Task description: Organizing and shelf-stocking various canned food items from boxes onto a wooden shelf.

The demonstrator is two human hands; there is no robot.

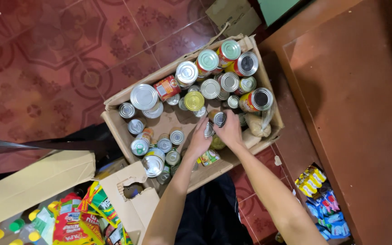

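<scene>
Red patterned floor tiles (46,50) under everything, brown wooden cabinet (359,100) on right. I see open cardboard box (114,119) packed with tins. Both forearms reach down into it. Right hand (230,132) fingers wrapped round small can (217,118), lifted over box middle. Left hand (199,141) fingers curled, touching neighbouring can (208,130); grip unclear.

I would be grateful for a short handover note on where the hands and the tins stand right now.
Left hand: inside the cardboard box, fingers on a small tin.
Right hand: gripping a small dark-topped can, held just above the box floor.
Box: on the tiled floor, many tins, most upright, stacked at the far end; bare cardboard in the middle.
Done or left: cannot tell whether tins are going in or out.
Nearby: a second open box with snack packets.
</scene>
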